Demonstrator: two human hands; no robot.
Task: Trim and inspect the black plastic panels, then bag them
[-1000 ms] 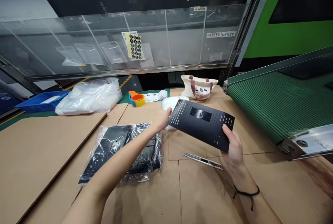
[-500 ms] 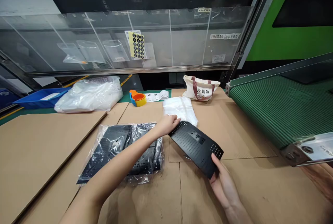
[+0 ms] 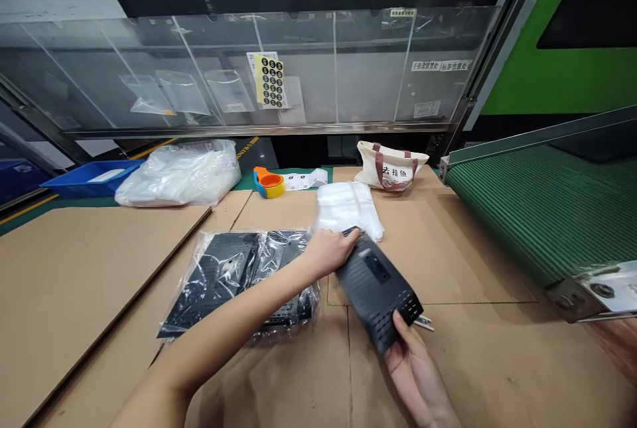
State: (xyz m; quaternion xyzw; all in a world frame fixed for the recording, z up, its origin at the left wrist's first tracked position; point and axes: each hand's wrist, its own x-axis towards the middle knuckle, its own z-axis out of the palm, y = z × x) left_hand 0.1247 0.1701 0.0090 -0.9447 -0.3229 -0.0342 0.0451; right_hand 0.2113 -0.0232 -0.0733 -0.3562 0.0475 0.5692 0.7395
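Observation:
A black perforated panel (image 3: 377,285) is held tilted between both hands above the cardboard. My left hand (image 3: 332,250) grips its far end, fingers closed with the thumb along the edge. At the near end my right hand (image 3: 409,355) has its thumb on the face and its fingers underneath, partly hidden. Left of the panel lie black panels in clear plastic bags (image 3: 213,275), partly behind my left forearm. A stack of white plastic bags (image 3: 348,206) sits just beyond my left hand. Something thin and pale (image 3: 424,323) shows beside the panel's near right corner.
A green conveyor belt (image 3: 522,209) stands at the right, a person's hand (image 3: 617,345) below its end. Farther back are a cloth bag (image 3: 391,169), a tape dispenser (image 3: 269,184), a plastic-wrapped bundle (image 3: 182,172) and a blue tray (image 3: 89,177). A cardboard sheet (image 3: 94,262) lies left.
The panel has turned steeper, its near end swinging left with my right hand. The thin pale thing now shows beside it. The whole view has shifted slightly.

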